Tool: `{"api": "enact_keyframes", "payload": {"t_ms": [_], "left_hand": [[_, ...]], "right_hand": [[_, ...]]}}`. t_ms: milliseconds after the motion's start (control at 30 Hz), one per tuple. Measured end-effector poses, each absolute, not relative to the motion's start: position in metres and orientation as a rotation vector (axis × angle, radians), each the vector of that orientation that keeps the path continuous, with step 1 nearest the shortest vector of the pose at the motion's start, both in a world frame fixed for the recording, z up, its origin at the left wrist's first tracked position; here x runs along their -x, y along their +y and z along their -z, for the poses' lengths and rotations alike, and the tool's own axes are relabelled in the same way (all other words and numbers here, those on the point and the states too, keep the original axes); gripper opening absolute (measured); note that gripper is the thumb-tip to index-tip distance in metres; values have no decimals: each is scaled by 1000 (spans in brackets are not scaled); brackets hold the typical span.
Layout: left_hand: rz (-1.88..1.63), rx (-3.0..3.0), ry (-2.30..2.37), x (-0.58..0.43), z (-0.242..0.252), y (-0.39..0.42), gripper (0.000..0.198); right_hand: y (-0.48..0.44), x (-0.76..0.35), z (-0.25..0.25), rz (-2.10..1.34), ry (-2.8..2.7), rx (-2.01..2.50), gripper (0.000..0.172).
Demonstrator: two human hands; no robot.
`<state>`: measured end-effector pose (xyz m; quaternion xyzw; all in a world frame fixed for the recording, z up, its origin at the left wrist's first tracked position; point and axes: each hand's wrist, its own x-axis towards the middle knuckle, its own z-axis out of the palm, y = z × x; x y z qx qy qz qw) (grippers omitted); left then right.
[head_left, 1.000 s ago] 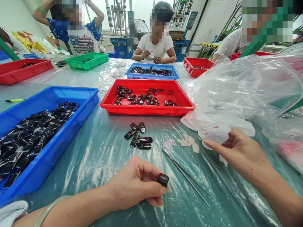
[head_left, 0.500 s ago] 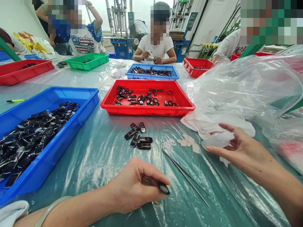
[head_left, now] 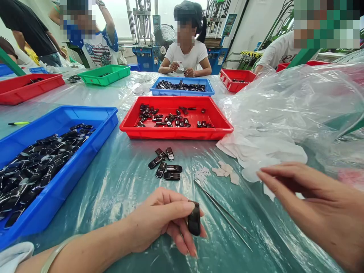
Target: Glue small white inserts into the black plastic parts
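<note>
My left hand (head_left: pixel 162 223) rests low on the table and pinches a small glossy black part (head_left: pixel 194 223) upright between thumb and fingers. A bangle sits on that wrist. My right hand (head_left: pixel 313 206) reaches in from the right with thumb and forefinger stretched out and a gap between them. Its tips touch the edge of a white film piece (head_left: pixel 251 172), and nothing shows between them. A few loose black parts (head_left: pixel 166 165) lie ahead of my left hand. Thin metal tweezers (head_left: pixel 222 212) lie between my hands, beside small white bits (head_left: pixel 224 170).
A blue tray (head_left: pixel 93 144) of black parts stands at left and a red tray (head_left: pixel 176 133) with several parts in the middle. A crumpled clear plastic bag (head_left: pixel 298 102) and white sheets (head_left: pixel 270 149) fill the right. Other trays stand farther back, and people work across the table.
My left hand turned the black part from flat to upright. My right hand dropped lower and nearer, its fingers drawn closer; the white film it cupped now lies at its fingertips.
</note>
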<state>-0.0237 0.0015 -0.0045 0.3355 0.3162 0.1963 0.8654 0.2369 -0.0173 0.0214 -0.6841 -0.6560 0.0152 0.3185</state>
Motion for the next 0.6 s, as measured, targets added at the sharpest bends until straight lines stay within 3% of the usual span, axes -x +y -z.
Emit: {"api": "enact_keyframes", "payload": {"t_ms": [133, 600], "left_hand": [[-402, -604, 566, 26, 8, 4, 31], [-282, -614, 448, 32, 5, 5, 34]], "right_hand": [[-11, -228, -3, -60, -2053, 1761, 29], [-8, -228, 23, 114, -2160, 1845, 28]]}}
